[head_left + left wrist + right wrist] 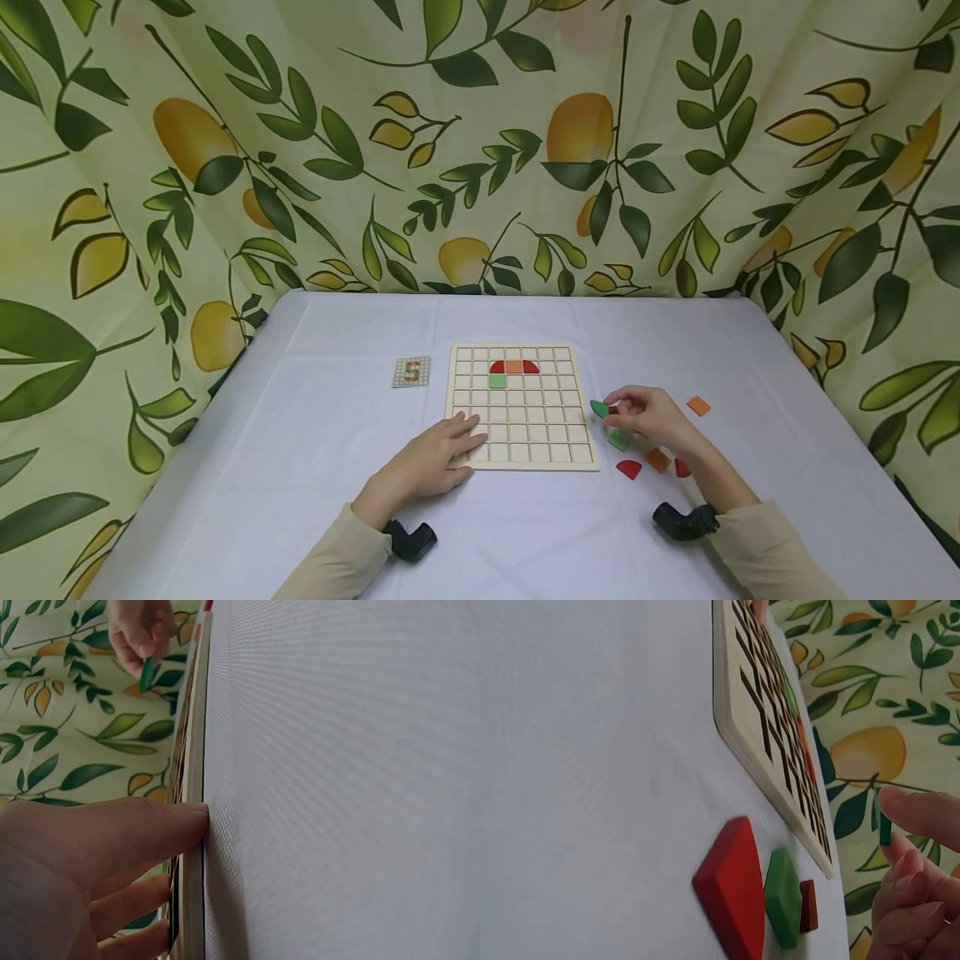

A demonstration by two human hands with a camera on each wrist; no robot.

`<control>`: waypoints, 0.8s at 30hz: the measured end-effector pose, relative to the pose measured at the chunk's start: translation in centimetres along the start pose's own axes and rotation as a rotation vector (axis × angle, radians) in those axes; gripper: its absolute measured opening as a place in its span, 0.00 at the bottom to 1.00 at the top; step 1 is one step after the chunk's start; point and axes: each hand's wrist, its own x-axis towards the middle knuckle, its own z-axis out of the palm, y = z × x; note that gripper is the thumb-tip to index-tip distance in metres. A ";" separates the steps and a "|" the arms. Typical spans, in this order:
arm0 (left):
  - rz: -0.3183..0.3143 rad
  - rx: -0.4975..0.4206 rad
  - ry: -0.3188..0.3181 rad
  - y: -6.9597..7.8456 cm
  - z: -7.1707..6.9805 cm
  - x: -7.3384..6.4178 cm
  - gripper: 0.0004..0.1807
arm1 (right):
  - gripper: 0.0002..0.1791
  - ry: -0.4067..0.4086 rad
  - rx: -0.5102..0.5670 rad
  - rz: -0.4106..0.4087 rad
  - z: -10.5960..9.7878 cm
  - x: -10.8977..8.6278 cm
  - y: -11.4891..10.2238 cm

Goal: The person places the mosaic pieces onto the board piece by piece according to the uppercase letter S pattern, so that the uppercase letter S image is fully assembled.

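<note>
My right hand (651, 414) pinches a green rounded piece (599, 408) between thumb and fingertips, just off the right edge of a wooden grid board (540, 454). In the right wrist view that green piece (883, 817) is seen edge-on, above the table. My left hand (431, 454) lies at the board's lower left corner, fingers extended over the grid and thumb by the front edge. Near the top of the grid sit two red rounded pieces (497, 367) with an orange square (513, 367) between them. A green square (498, 381) sits below the left red one.
Loose pieces lie right of the board: a green square (618, 440), a red rounded piece (628, 470), an orange square (657, 460), another orange square (699, 406) and more red ones. A small pattern card (411, 372) lies left of the board on the white cloth.
</note>
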 end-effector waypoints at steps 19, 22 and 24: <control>0.001 0.007 0.000 0.0 0.0 0.0 0.28 | 0.19 -0.004 0.031 -0.073 2.4 1.0 -2.3; 0.000 0.007 0.000 0.0 0.0 0.0 0.28 | 0.19 -0.009 0.038 -0.067 2.7 1.1 -2.5; -0.001 0.007 -0.001 0.0 0.0 0.0 0.28 | 0.19 -0.015 0.045 -0.070 2.9 1.2 -2.6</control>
